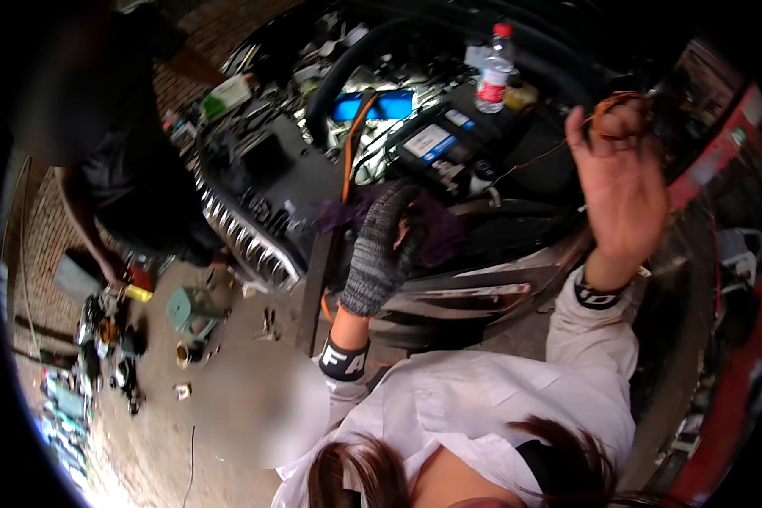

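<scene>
My right hand (pixel 625 190), bare and raised at the right, has its fingers curled at a coil of orange-brown wire (pixel 615 108). From there a thin strand (pixel 533 159) runs down left toward the headlight side of an open engine bay. My left hand (pixel 374 254), in a grey knitted glove, is at the front edge of the bay against a purple cloth (pixel 444 230). Its fingers are bent in a closed shape; what they grip is hidden. Just beyond lie a black car battery (pixel 436 142) with a white and blue label and an orange strap (pixel 348 161).
A clear bottle with a red cap (pixel 493 80) stands beyond the battery, near a bright blue object (pixel 381 105). At the left a co-worker (pixel 102 182) bends over, a hand near something yellow (pixel 138 294). A green stool (pixel 193 311) and scattered parts are on the floor; a red vehicle body (pixel 737 381) borders the right.
</scene>
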`<state>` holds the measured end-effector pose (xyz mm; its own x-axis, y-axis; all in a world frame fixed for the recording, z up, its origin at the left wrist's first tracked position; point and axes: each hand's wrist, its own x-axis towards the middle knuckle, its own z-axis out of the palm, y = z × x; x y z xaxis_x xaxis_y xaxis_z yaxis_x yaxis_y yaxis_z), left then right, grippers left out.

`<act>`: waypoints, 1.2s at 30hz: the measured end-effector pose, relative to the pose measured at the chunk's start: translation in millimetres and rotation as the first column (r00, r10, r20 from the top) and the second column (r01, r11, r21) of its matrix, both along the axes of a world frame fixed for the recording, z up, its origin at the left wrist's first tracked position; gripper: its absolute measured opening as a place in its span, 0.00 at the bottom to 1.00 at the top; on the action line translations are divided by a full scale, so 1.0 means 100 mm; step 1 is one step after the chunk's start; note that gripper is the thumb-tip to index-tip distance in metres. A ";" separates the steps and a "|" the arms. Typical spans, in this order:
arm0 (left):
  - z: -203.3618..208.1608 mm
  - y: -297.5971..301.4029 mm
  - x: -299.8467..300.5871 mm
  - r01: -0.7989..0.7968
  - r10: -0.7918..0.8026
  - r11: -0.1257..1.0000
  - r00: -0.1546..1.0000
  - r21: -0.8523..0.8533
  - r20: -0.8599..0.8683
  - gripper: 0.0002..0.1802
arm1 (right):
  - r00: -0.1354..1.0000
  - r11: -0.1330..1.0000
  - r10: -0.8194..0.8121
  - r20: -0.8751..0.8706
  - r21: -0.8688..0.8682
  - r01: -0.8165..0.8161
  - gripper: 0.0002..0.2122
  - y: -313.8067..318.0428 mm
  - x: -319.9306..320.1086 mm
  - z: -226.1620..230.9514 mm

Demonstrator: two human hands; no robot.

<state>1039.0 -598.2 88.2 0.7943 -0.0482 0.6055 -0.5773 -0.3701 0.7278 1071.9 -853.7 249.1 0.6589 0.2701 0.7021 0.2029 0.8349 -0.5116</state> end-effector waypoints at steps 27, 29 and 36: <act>0.03 -0.19 0.11 0.053 -0.077 0.947 0.995 -0.315 -0.062 0.14 | 0.702 0.198 -0.010 0.712 -0.687 0.699 0.05 -0.33 -0.11 -0.84; -0.15 -0.22 0.17 0.071 -0.104 0.940 0.991 -0.333 -0.082 0.14 | 0.955 0.541 0.032 0.295 -0.808 0.232 0.06 -0.35 -0.21 -0.98; -0.37 -0.32 0.12 0.146 -0.162 0.976 0.983 -0.161 -0.086 0.15 | 0.871 0.786 -0.398 0.287 -0.383 0.485 0.26 0.15 0.06 -1.29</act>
<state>1050.6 -629.9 51.0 0.8407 -0.0874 0.5345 -0.5414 -0.1621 0.8250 1077.7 -838.5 120.5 0.6535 0.2821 0.7024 0.6193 0.3342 -0.7105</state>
